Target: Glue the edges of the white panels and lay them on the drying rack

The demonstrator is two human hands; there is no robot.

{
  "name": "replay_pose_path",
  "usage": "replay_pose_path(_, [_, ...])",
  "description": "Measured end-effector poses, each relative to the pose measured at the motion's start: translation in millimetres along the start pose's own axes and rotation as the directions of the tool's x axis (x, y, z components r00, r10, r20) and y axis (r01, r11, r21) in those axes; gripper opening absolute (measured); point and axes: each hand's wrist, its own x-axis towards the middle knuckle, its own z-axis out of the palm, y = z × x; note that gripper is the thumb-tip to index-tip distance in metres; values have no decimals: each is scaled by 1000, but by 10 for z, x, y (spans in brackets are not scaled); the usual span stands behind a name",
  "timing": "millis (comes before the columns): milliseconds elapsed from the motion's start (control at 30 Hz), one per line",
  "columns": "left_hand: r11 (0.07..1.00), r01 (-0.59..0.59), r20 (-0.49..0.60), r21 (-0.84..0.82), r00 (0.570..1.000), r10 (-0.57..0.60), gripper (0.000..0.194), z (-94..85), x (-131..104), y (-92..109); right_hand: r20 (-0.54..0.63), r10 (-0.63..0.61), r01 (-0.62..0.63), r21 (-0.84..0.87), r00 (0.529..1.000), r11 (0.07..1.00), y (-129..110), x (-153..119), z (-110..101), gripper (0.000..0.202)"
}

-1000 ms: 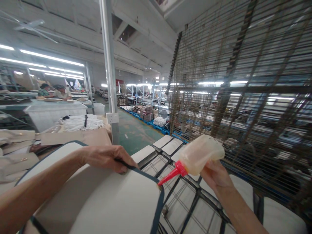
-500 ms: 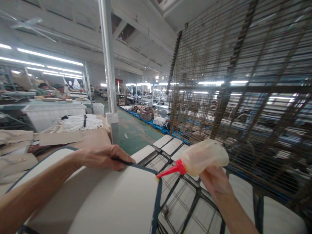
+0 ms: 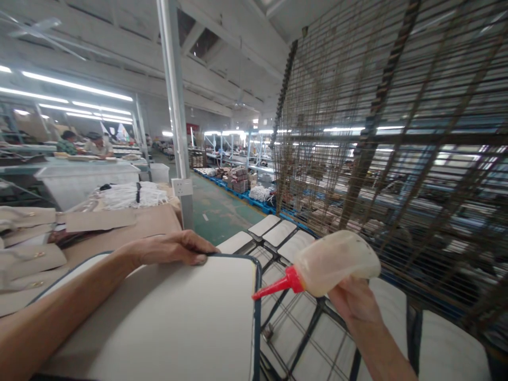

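White panel [image 3: 178, 312] held beside bottle [image 3: 337, 262]

The panel is pinched at its top edge by the left hand [image 3: 174, 247]. The bottle is clasped in the right hand [image 3: 353, 299], its red nozzle [image 3: 278, 286] slanted down to the panel's right edge.

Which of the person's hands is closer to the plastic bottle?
The right hand: it holds the bottle from below. The left hand is off to the left of the red nozzle, at the white panel's top edge, not touching the bottle.
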Motion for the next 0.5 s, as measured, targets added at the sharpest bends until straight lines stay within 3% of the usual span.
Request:
replay_pose_path(133, [999, 19, -43, -46, 999, -21, 41, 1, 16, -97, 18, 8, -8, -15, 1000, 1000, -25, -67, 17, 74])
replay_pose_path(367, [992, 42, -74, -118, 996, -51, 45, -22, -5, -237, 87, 114, -112, -22, 990, 993, 74, -199, -265, 71])
replay_pose_path(500, [994, 38, -88, -102, 995, -47, 44, -46, -9, -310, 122, 122, -118, -37, 985, 992, 66, -189, -259, 74])
